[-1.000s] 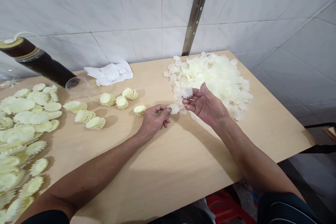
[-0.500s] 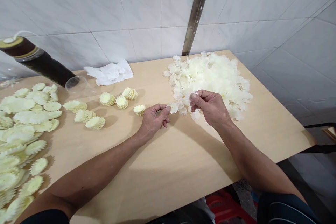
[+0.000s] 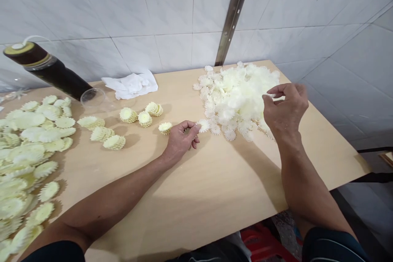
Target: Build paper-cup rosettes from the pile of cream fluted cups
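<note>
My left hand (image 3: 183,140) is closed in a pinch above the middle of the table, thumb against fingers. A pale, petal-edged disc (image 3: 204,125) shows at its fingertips; whether more discs sit inside the hand is hidden. Raised over the right side of a heap of thin, translucent petal-edged discs (image 3: 238,94), my right hand (image 3: 287,108) pinches a thin white piece (image 3: 271,95) between thumb and forefinger. Left of my left hand stands a short stack of yellowish petal-edged discs (image 3: 165,128), with several similar stacks (image 3: 114,142) farther left.
A large pile of yellowish stacked discs (image 3: 27,153) covers the table's left side. Behind it, a dark bottle (image 3: 66,75) leans beside a clear plastic cup (image 3: 93,98). Crumpled white tissue (image 3: 132,84) lies near the tiled wall, where a metal bracket (image 3: 233,18) is fixed. A red stool (image 3: 260,241) is below.
My right hand has moved right and up, from the heap's front edge to above its right side. My left hand keeps its pinch in nearly the same place. The view has shifted slightly.
</note>
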The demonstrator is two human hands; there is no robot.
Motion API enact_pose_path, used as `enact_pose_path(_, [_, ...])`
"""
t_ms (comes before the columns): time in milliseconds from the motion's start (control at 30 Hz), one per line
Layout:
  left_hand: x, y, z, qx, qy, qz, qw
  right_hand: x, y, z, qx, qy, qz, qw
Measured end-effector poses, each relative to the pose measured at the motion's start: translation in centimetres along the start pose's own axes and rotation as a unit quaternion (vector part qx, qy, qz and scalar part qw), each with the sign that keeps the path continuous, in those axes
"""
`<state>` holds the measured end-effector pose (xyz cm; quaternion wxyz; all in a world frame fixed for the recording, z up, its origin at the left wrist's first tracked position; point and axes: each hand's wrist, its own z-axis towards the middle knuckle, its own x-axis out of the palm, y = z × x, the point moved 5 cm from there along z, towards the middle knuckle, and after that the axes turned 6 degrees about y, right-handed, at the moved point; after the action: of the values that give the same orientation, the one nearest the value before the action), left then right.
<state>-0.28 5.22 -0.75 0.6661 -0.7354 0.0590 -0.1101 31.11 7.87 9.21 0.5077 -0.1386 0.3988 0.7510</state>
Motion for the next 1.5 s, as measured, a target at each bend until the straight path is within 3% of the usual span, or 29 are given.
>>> enact_pose_path(200, [0.1,0.0,0.0,0.001,-0.004,-0.004,1.0,0.2,-1.0,0.5,-0.061,0.056,-0.071,0.994])
enact_pose_path(367, [0.1,-0.3,0.0,0.012,0.008,-0.021,1.0,-1.0,3.4,-0.9,-0.055,-0.016,0.055,0.997])
enact_pose_path(433, [0.2,-0.3,0.0,0.019,0.018,-0.025,0.999,0.0,5.6,-2.1,-0.023,0.055,0.157,0.986])
enact_pose_path(467, [0.2,-0.3,0.0,0.021,0.026,-0.029,0.999,1.3,6.5,-2.9,0.003,0.147,0.211,0.966])
enact_pose_path(533, [0.4,-0.2,0.0,0.02,0.049,-0.035,0.998,3.9,8.1,-5.0,0.052,0.322,0.283,0.902])
enact_pose_path(567, [0.6,-0.1,-0.1,0.018,0.063,-0.037,0.997,4.9,8.6,-5.9,0.075,0.377,0.301,0.873])
enact_pose_path(667, [0.9,-0.1,-0.1,0.012,0.09,-0.028,0.995,6.6,9.1,-7.6,0.116,0.464,0.329,0.814])
enact_pose_path(800, [0.9,-0.1,-0.2,0.005,0.077,-0.012,0.997,7.2,9.3,-8.2,0.134,0.501,0.355,0.778])
enact_pose_path(1000, [1.0,-0.1,-0.4,-0.018,0.055,0.011,0.998,7.0,9.3,-7.9,0.16,0.473,0.312,0.808])
enact_pose_path(1233, [1.0,-0.3,-0.3,-0.025,0.058,0.015,0.998,7.3,9.1,-7.9,0.063,0.447,0.252,0.856])
enact_pose_path(1500, [1.0,-0.2,-0.3,-0.02,0.056,0.014,0.998,7.5,8.8,-8.3,0.043,0.45,0.231,0.861])
